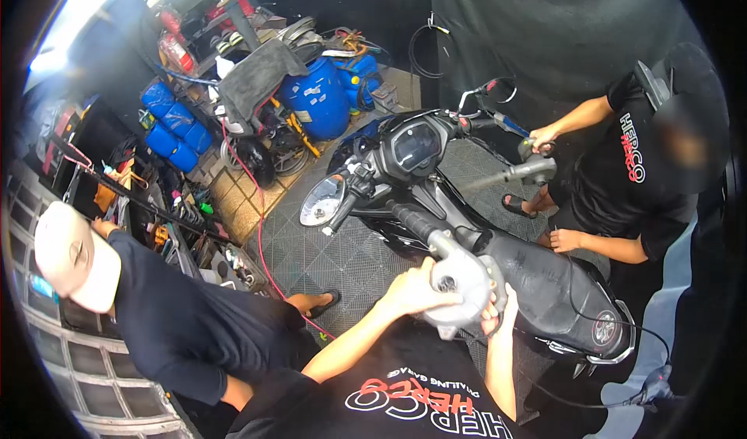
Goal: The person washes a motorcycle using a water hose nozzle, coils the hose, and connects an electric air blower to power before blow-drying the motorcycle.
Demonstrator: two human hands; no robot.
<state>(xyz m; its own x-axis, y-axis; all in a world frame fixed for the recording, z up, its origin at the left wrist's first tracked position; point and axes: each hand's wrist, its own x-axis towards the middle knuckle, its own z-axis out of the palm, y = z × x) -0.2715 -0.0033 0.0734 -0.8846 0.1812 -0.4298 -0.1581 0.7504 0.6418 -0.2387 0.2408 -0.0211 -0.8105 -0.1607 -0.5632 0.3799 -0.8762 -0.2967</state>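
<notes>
My left hand (416, 290) is closed on the side of a grey electric blower (461, 287), its thumb across the round housing. At the rear of the blower, my right hand (500, 311) wraps round the handle, its fingers partly hidden. The black ribbed nozzle (412, 220) points away from me, over the middle of a black scooter (545, 272). Beyond it are the scooter's dashboard (414, 147), a handlebar grip (334, 220) and a round mirror (323, 199).
Across the scooter, a co-worker (622, 174) holds another grey blower (529, 171) towards it. At left, a person in a pale cap (74, 256) bends over a cluttered shelf (167, 229). A blue barrel (315, 101) stands behind. A red hose (261, 237) and a black cable (615, 324) trail nearby.
</notes>
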